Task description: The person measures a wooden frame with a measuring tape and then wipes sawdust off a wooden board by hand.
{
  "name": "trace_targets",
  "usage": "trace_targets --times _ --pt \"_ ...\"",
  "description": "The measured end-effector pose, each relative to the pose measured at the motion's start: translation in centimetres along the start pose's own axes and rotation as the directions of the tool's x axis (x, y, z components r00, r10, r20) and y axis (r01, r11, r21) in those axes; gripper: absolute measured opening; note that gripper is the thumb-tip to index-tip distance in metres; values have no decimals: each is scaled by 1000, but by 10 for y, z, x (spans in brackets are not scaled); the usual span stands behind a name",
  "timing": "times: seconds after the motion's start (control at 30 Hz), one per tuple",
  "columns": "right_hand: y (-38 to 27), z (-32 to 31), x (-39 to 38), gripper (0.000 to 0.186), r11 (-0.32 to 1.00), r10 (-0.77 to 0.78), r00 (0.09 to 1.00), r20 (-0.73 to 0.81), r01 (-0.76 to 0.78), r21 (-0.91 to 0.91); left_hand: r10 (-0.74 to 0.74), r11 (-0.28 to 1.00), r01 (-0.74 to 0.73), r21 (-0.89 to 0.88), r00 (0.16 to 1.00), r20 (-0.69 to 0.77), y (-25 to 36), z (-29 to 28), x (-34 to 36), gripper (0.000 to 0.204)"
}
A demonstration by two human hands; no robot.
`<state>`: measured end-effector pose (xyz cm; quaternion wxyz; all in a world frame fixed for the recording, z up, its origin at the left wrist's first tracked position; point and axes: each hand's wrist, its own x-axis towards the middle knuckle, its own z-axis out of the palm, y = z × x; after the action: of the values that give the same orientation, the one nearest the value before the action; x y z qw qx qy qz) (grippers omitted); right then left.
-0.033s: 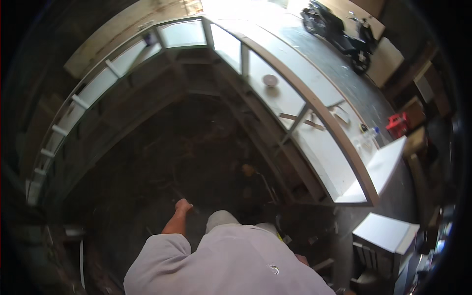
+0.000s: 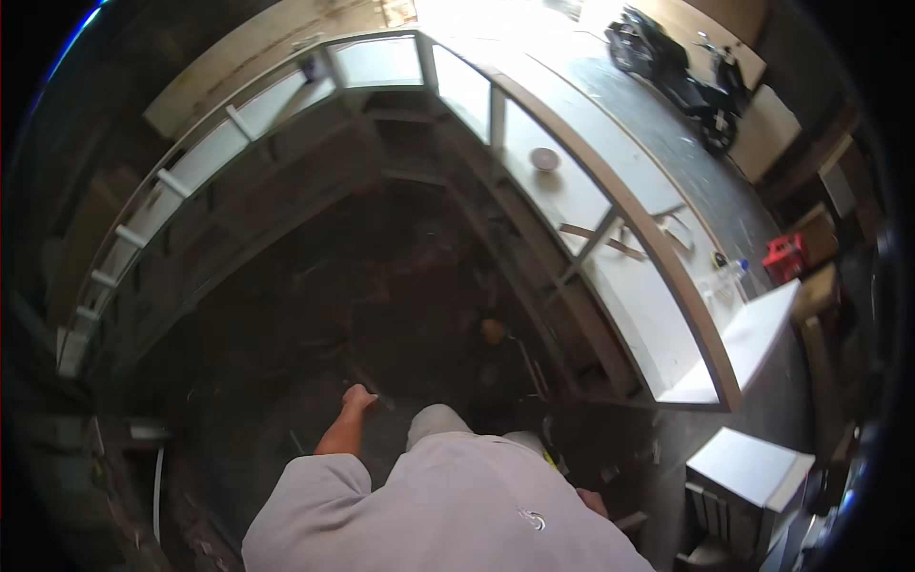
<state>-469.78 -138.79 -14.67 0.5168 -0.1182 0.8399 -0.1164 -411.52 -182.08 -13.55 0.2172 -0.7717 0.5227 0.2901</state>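
My left hand (image 2: 358,397) is held out in front of my body above the dark floor, its fingers closed. A faint, blurred thin shape runs close by it, and I cannot make out what the hand holds. Of my right hand (image 2: 593,501) only a small part shows low beside my right side; my shirt hides its fingers. A large curved wooden counter frame (image 2: 658,250) bends round in front of me, with white panels and short upright posts. On its right-hand white shelf sit a round pinkish bowl (image 2: 544,159), some wood strips (image 2: 624,248) and a clear bottle (image 2: 729,272).
A white-topped box-like unit (image 2: 739,462) stands near my right. Beyond the counter are a red case (image 2: 784,257), leaning boards and a parked black scooter (image 2: 677,81). A roundish orange thing (image 2: 493,331) and scattered scraps lie on the dim floor inside the curve.
The surroundings have shifted slightly to the right in the picture as my head turned. My left hand keeps almost the same place and stays closed; a little more of my right hand shows.
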Motion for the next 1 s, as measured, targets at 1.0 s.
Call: trace_targets --times 1.0 --pt "-553 423 -12 22 382 -364 676 641 736 -559 -391 663 267 -700 920 -18 -394 170 -29 52"
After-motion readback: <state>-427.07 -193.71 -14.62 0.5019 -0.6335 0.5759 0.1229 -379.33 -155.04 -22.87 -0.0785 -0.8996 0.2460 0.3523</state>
